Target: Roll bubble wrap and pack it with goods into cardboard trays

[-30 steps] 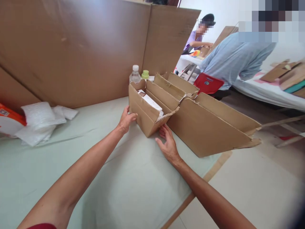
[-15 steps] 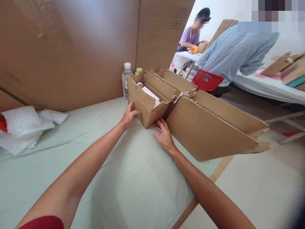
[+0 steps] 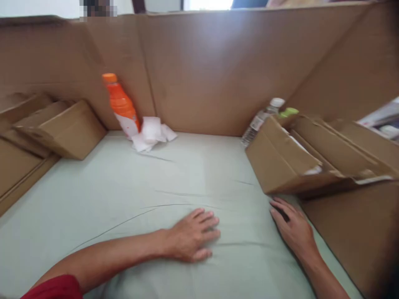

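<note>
Beside the right hand, cardboard box with white contents.

A tall cardboard partition walled in the far side of the desk, folding at creases and angling forward on both the left and the right. The desk was covered with a pale green cloth, faintly wrinkled. Above the partition's top edge a strip of white wall and a bright window showed. Soft daylight fell across the cardboard.
</note>
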Motion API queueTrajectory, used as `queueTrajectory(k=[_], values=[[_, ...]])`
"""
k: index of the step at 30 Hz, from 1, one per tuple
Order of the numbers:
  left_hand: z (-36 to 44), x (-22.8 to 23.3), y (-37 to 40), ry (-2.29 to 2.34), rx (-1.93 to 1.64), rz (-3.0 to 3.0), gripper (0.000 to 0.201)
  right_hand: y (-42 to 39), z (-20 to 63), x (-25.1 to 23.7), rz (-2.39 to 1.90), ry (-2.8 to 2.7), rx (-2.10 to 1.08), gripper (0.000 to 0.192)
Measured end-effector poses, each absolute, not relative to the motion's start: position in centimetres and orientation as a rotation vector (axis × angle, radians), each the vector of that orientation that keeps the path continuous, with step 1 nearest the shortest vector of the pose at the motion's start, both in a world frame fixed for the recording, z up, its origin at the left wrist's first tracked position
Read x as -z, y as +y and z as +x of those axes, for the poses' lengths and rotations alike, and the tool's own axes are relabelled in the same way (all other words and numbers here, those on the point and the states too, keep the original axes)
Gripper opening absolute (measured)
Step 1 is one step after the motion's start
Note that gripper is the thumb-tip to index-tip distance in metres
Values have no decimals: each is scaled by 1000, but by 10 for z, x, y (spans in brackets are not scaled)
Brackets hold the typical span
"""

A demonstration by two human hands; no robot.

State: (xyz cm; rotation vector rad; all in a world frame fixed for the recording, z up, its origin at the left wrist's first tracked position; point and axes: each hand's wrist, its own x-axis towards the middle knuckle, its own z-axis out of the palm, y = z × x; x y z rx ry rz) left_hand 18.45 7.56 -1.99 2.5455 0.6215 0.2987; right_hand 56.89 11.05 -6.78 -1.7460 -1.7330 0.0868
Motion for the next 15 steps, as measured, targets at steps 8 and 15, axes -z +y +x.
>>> queueTrajectory(k=[8,15], values=[[9,-3,47,1107,-484,2294,39,48,419,84,-1415,-2227,268,56],[-161,-99,177,2329,-1272,1935,57,3,272,93,-619,-2636,140,33]])
